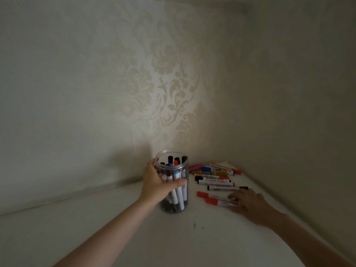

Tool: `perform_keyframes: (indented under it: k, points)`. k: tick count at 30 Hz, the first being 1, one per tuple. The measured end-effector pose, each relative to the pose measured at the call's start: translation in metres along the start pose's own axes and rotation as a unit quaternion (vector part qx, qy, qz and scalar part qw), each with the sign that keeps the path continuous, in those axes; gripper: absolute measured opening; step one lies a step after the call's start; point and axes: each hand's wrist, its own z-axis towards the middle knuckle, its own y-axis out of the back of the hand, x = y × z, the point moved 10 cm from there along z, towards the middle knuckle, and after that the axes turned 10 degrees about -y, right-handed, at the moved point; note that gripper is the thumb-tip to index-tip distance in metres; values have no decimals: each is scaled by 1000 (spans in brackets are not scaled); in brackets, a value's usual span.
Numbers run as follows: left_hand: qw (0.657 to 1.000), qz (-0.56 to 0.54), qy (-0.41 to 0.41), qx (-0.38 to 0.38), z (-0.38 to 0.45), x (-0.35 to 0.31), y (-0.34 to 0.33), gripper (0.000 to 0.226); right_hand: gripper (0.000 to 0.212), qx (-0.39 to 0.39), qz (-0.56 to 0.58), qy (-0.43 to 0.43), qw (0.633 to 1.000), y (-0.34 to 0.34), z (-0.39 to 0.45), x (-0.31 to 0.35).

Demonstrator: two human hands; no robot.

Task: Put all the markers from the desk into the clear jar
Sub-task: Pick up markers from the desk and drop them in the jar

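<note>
while the left hand [157, 186] wraps around the tall clear plastic jar [172, 182] of markers, likely so it won't tip, the right hand [248, 204] lies flat with spread fingers, gripping nothing, on the two red-capped white markers [215, 198] right of that jar.

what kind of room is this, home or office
Probably a home: floral wallpaper covers the wall, and a plain white desk sits pushed into the corner, with loose markers beside a jar.
</note>
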Motion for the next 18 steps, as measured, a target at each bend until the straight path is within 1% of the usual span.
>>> perform_keyframes:
  k: [1,2,3,4,5,6,8,9,11,13,15,18]
  points:
    - [1000,-28,1,11,-2,-2,-3,101,85,-13,20,16,1000,1,-7,-1]
    - [999,-48,4,19,-4,-1,-7,97,92,-29,42,30,998,2,-14,0]
    - [998,-60,2,25,-6,-2,-10,97,81,-38,62,35,997,5,-22,2]
    - [997,-68,-4,31,-7,-5,-12,100,62,-47,74,35,996,7,-30,5]
    - [997,-71,-10,37,-9,-7,-13,105,47,-48,84,30,995,9,-37,7]
    - [997,-70,-12,42,-10,-9,-13,109,41,-56,91,31,994,8,-42,7]
    - [996,-65,-11,61,-14,-10,-14,115,37,-59,104,13,993,7,-51,4]
    - [996,-65,-13,65,-16,-9,-14,115,33,-58,125,3,990,8,-56,3]
    - [995,-63,-20,71,-21,-8,-10,108,26,-81,145,-2,986,14,-61,2]
    - [995,-57,-22,75,-24,-6,-1,105,24,-109,111,-20,988,14,-62,-1]
    - [995,-53,-7,83,-24,0,7,112,28,-135,85,-46,986,11,-61,-6]
    - [995,-47,9,85,-24,7,20,123,30,-149,62,-37,986,2,-60,-4]
